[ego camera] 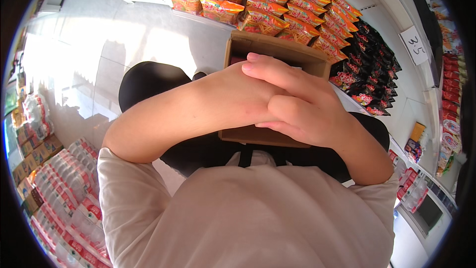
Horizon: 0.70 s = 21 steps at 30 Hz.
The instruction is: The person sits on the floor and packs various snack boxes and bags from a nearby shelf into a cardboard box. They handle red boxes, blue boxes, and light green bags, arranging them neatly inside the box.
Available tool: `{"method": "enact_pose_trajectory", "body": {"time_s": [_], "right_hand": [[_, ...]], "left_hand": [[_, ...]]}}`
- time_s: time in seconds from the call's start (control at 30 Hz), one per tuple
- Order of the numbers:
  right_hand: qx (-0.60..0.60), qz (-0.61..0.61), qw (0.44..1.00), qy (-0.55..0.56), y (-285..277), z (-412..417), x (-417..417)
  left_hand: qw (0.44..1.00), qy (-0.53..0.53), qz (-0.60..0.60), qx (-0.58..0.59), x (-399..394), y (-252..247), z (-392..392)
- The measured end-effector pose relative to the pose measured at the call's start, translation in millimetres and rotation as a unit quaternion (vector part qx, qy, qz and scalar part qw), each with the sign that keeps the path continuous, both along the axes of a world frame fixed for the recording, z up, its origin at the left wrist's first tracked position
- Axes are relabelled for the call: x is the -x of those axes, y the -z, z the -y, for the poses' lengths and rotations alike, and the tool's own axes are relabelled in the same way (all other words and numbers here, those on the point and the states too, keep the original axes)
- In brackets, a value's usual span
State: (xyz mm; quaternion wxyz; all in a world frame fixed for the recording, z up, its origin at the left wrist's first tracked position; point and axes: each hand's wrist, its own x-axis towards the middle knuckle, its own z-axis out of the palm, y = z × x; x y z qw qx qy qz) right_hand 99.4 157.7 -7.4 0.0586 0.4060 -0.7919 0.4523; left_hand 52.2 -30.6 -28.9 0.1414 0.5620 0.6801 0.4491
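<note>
My left hand (pixel 247 95) is held in front of my body, back side up. My right hand (pixel 312 108) lies across it, fingers wrapped over its back and thumb along the near edge. The fingers of my left hand are hidden beneath my right hand. Both hands are above an open cardboard box (pixel 279 44) standing between my knees. Its contents are mostly covered by my hands and arms; something dark red shows inside.
Orange snack bags (pixel 262 20) stand in rows beyond the box, with black bags (pixel 368 67) to their right. A handwritten price card (pixel 413 45) hangs on the shelf at right. Shrink-wrapped bottle packs (pixel 67 178) are stacked at left, beside sunlit floor tiles (pixel 111 59).
</note>
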Motion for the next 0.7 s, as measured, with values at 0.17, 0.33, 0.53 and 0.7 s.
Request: {"method": "enact_pose_trajectory", "body": {"time_s": [0.17,0.33,0.53,0.7], "right_hand": [[-0.025,-0.074,0.997,0.019,10,1,1],[-0.178,-0.073,0.981,0.036,-16,8,-6],[-0.231,0.023,0.973,-0.012,-44,21,9],[-0.200,0.017,0.980,-0.011,-41,29,21]], "left_hand": [[0.996,0.006,0.066,0.054,3,2,-1],[0.996,-0.044,0.047,0.069,-11,23,-26],[0.993,-0.033,0.051,0.105,-13,19,-32],[0.988,-0.007,0.051,0.145,3,-2,-18]]}}
